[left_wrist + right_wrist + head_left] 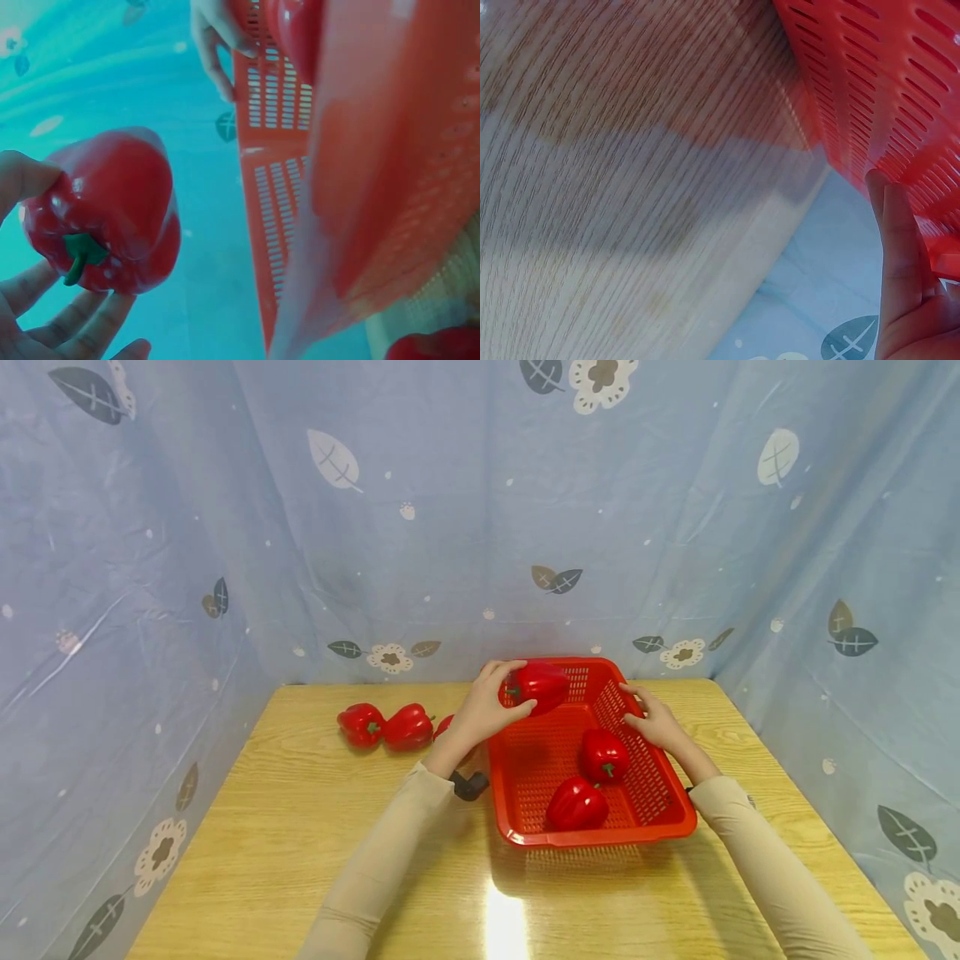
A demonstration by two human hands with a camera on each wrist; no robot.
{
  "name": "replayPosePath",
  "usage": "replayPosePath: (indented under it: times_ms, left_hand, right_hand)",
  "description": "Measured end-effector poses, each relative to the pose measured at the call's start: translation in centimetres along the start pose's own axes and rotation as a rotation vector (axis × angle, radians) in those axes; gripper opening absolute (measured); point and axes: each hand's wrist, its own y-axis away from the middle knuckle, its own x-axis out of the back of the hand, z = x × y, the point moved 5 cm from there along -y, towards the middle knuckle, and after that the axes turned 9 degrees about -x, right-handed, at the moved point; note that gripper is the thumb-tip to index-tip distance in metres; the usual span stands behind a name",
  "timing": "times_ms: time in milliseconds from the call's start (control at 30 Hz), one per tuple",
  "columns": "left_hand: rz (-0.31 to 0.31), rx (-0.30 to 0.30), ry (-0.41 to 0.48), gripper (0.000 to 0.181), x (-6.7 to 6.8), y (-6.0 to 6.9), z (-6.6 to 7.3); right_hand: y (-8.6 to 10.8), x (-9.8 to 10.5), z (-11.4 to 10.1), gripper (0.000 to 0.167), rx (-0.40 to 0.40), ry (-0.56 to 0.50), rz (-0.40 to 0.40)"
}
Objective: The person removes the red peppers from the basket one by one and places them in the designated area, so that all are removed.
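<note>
Left hand (483, 706), one pepper (545, 687); basket (536, 743), two.

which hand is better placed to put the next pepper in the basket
The left hand, I'd judge: it grips a red pepper near the basket's far left corner, while the right hand holds the right rim.

The left grip (56, 326) held a glossy red pepper (112, 210) whose green stem (84, 251) showed between thumb (26, 182) and fingers (105, 322), while beside that grip, apart from it, stood a slotted red basket (360, 210) with a second pepper (298, 30) inside, the right grip (216, 24) at its far edge, and a blue patterned curtain (202, 292) beyond.
</note>
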Motion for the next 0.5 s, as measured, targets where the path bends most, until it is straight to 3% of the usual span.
replayPosePath:
  times_ms: [500]
  left_hand:
    - [0.054,0.074,-0.004,0.061,1.2,2.3,-2.2]
  right_hand:
    - [0.0,0.0,0.1,0.055,-0.010,0.010,0.012]
